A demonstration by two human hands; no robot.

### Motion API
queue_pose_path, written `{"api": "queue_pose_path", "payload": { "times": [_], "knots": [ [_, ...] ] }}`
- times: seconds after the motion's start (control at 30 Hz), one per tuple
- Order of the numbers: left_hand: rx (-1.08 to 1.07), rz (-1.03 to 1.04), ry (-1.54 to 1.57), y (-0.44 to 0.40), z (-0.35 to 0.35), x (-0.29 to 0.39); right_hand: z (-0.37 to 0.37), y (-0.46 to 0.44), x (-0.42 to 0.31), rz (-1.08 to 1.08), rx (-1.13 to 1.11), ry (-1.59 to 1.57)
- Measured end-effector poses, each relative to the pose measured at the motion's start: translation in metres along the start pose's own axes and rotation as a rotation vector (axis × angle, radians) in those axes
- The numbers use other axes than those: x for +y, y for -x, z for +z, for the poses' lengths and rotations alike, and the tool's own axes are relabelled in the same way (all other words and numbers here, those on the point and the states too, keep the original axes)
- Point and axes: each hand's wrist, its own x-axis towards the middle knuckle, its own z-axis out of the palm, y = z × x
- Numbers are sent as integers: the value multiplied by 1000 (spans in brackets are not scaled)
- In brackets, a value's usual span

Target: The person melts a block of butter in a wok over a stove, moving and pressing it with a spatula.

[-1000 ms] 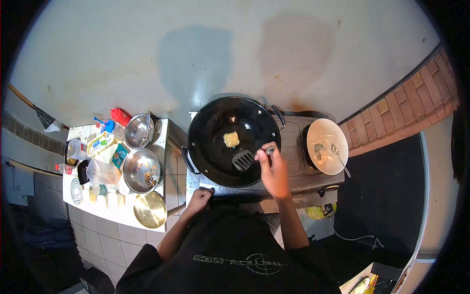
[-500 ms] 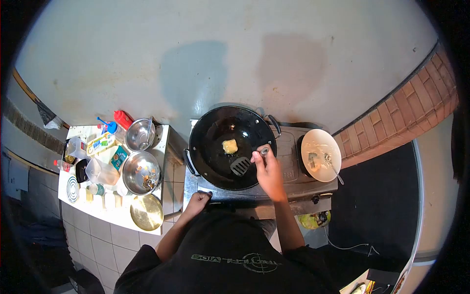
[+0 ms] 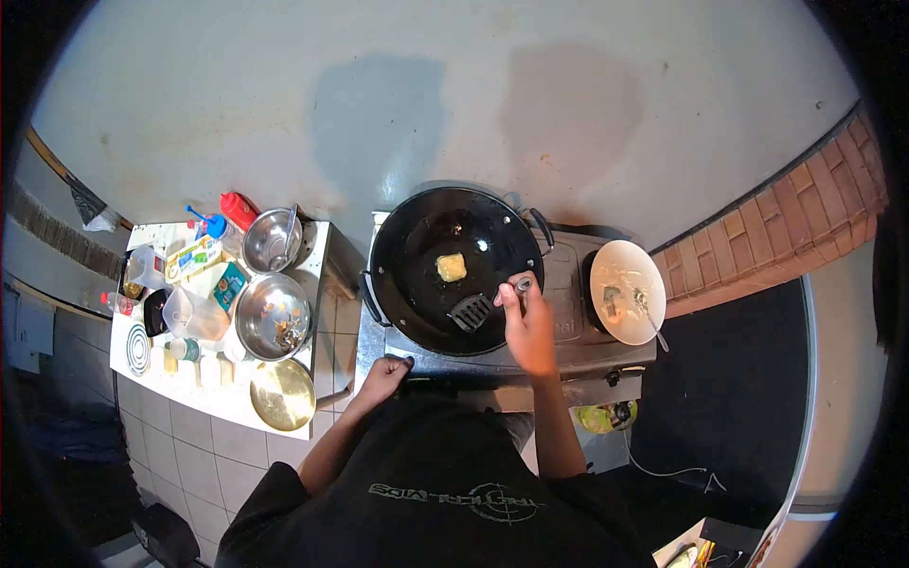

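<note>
A black wok with two side handles sits on the stove. Inside it, a single golden, roughly square piece of food lies near the middle. My right hand is closed round the handle of a slotted spatula, whose blade rests low in the wok, below and apart from the food. At the stove's front edge, left of my body, my left hand has its fingers closed on a dark stove knob.
Right of the wok stands a pale bowl with batter residue and a spoon. On the white side table at left are two metal bowls, a golden pan, a red squeeze bottle and several containers. A wall rises behind the stove.
The view has shifted slightly. My right hand and the spatula stay low in the wok, still apart from the food. My left hand remains at the knob.
</note>
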Motion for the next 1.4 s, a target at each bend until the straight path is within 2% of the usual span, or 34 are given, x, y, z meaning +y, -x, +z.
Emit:
{"api": "queue_pose_path", "payload": {
  "times": [0.3, 0.37, 0.5, 0.6, 0.67, 0.8, 0.97, 1.07, 1.2, 1.27, 1.4],
  "knots": [
    [-28, 29, -65, -3, -3, -8, 1, 4, -5, -40, 118, -120],
    [-34, 26, -31, -1, -3, -3, -1, 4, -5, 15, 47, 24],
    [-39, -7, -18, 0, -3, 1, 6, 1, -1, 54, 46, 3],
    [-55, -73, -1, 1, -3, -1, 9, 0, 4, -64, 131, -123],
    [-48, 26, 14, -3, -2, -15, 6, -2, 0, -102, 155, -182],
    [-24, 45, -25, -1, -2, -10, 1, 0, 2, -58, 108, -112],
    [-21, -80, 0, 3, -1, 4, 4, 0, 8, 17, 24, -102],
    [-1, 48, -29, 0, -1, -1, 2, -3, 4, -55, 128, -157],
    [-15, -12, -57, 3, -2, 5, -7, -4, 0, -15, 129, -196],
    [-16, -105, -38, 5, -2, 18, -7, -5, 3, -39, 156, -118],
    [-11, -37, -21, 2, 0, -4, -2, -4, 12, -16, 145, -16]
  ]
}}
